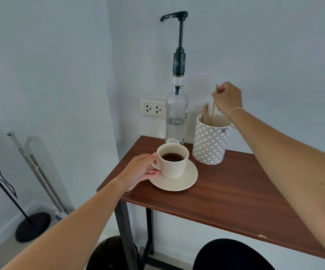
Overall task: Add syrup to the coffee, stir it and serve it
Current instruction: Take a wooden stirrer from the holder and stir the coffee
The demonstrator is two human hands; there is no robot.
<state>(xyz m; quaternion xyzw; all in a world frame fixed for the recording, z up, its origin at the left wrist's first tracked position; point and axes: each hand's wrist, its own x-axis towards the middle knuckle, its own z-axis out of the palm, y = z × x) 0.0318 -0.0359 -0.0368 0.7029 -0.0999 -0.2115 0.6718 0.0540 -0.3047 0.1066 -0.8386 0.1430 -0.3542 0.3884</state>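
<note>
A cream cup of black coffee stands on a cream saucer near the left end of the brown table. My left hand grips the cup by its handle. Behind the cup rises a clear syrup bottle with a tall black pump. To its right, a grey-patterned white jar holds several wooden stir sticks. My right hand is above the jar, pinching one wooden stir stick whose lower end is still inside the jar.
A wall socket sits behind the bottle. Left of the table, a black stand with a round base and leaning poles occupy the floor corner. Two dark round shapes lie below the table's near edge.
</note>
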